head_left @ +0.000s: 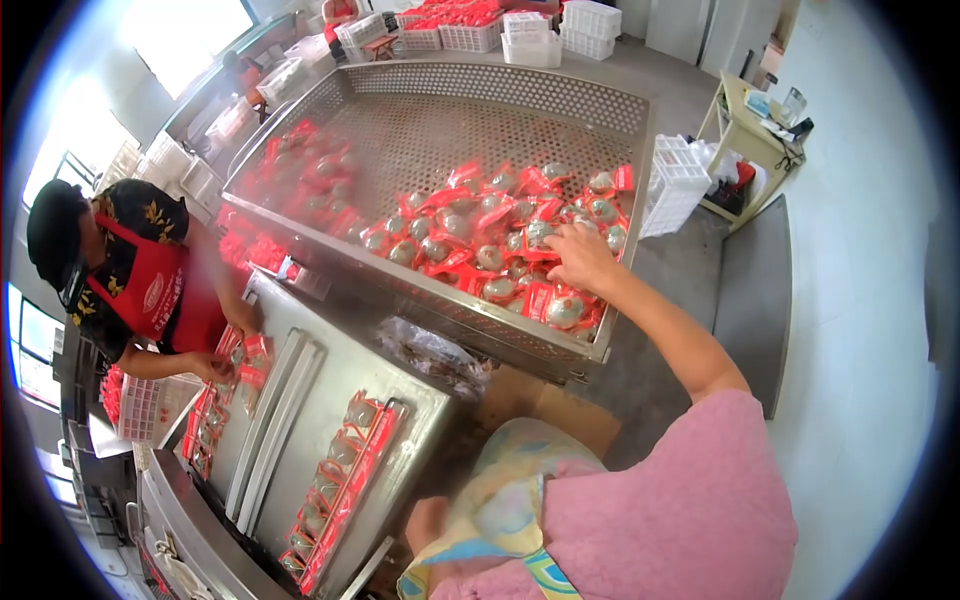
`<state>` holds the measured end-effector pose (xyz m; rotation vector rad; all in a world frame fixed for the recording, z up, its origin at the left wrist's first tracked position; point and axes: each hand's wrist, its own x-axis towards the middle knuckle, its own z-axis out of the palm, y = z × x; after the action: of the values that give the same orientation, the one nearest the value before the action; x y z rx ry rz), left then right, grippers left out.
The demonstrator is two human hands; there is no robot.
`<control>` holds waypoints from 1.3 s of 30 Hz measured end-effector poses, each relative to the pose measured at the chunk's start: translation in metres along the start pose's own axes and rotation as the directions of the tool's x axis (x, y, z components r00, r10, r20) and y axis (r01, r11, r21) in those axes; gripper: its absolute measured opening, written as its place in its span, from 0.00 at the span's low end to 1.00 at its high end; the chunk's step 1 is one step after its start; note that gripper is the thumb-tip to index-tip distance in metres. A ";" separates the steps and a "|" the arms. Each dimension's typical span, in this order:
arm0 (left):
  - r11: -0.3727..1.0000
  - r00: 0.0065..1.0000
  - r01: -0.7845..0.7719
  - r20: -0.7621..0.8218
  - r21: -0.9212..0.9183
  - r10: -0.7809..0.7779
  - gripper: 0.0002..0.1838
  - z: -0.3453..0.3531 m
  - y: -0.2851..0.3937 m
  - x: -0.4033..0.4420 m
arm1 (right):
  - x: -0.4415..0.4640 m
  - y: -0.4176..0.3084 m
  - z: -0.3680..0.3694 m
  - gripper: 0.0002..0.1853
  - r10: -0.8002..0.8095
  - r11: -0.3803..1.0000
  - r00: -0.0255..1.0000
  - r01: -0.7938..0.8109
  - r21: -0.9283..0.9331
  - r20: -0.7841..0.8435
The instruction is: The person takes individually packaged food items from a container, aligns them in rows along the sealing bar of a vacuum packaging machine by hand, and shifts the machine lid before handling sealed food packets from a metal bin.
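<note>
My right hand (580, 258) reaches into a large perforated metal bin (470, 285), its fingers apart and touching the packets there. Under and around it lie many red-and-clear plastic packets (488, 258), each holding a greyish egg-shaped item. Only a patch of skin, likely my left arm, shows beside my patterned apron; the left hand itself is hidden. To the left of my body, a row of similar packets (335, 480) lies along a red strip on the steel machine top (385, 350).
A co-worker in a red apron (165, 290) handles packets at the machine's left side. Metal bars (275, 420) cross its top. White crates (672, 185) and a small table (755, 130) stand right of the bin. Steam blurs the bin's left part. More crates (470, 38) stand behind.
</note>
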<state>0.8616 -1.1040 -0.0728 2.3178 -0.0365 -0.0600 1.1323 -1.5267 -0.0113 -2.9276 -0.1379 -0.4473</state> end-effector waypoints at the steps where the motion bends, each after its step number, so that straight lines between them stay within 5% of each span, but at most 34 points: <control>1: 0.999 0.999 -0.034 0.013 0.011 0.034 0.08 0.002 0.007 0.005 | 0.006 0.014 0.014 0.08 -0.046 0.999 0.999 0.046 0.000 0.017; 3: 0.998 0.997 -0.063 0.054 0.027 0.061 0.08 0.008 0.005 0.016 | 0.019 0.032 0.030 0.09 -0.144 0.990 0.988 0.144 0.001 0.054; 7: 1.000 0.999 0.017 0.040 -0.025 -0.016 0.09 0.007 0.038 0.049 | 0.030 0.026 -0.005 0.10 0.143 0.883 0.985 -0.084 0.462 -0.095; 9: 0.969 0.998 0.038 0.066 -0.244 -0.022 0.10 0.008 0.060 0.076 | 0.026 0.014 -0.035 0.09 0.269 0.735 0.963 -0.191 0.651 -0.022; 11: 0.914 0.991 0.054 0.131 -0.403 0.000 0.14 0.003 0.098 0.113 | 0.020 0.007 -0.043 0.10 0.208 0.676 0.975 -0.201 0.709 0.078; 13: 0.715 0.979 0.004 0.149 -0.700 0.140 0.30 0.019 0.125 0.153 | 0.007 -0.019 -0.068 0.09 0.198 0.554 0.938 -0.348 0.756 0.286; 14: 0.631 0.966 -0.006 0.160 -0.776 0.206 0.35 0.021 0.147 0.170 | 0.000 -0.029 -0.066 0.09 0.171 0.376 0.924 -0.382 0.844 0.343; 16: 0.445 0.928 0.173 0.297 -0.879 0.227 0.41 0.022 0.184 0.190 | -0.011 -0.055 -0.076 0.09 0.141 0.241 0.866 -0.501 0.831 0.480; 17: 0.323 0.925 0.262 0.332 -0.909 0.183 0.37 0.025 0.199 0.193 | -0.016 -0.064 -0.084 0.10 0.129 0.173 0.830 -0.557 0.812 0.542; 19: 0.343 0.881 0.400 0.459 -0.850 0.113 0.28 0.024 0.205 0.195 | -0.028 -0.072 -0.090 0.10 0.041 0.097 0.808 -0.588 0.803 0.587; 21: 0.309 0.893 0.404 0.445 -0.861 0.073 0.23 0.024 0.207 0.185 | -0.038 -0.075 -0.089 0.11 -0.023 0.023 0.862 -0.506 0.862 0.506; 24: 0.330 0.882 0.410 0.462 -0.850 0.093 0.22 0.029 0.200 0.176 | -0.046 -0.085 -0.094 0.08 -0.096 -0.115 0.790 -0.613 0.782 0.605; 39: 0.114 0.927 0.326 0.341 -0.938 0.159 0.26 0.027 0.168 0.150 | -0.064 -0.129 -0.100 0.10 -0.080 -0.076 0.813 -0.582 0.810 0.577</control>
<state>1.0084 -1.2453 0.0273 0.8179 -0.0306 -0.4507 1.0279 -1.4226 0.0835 -1.3224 0.0806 0.4004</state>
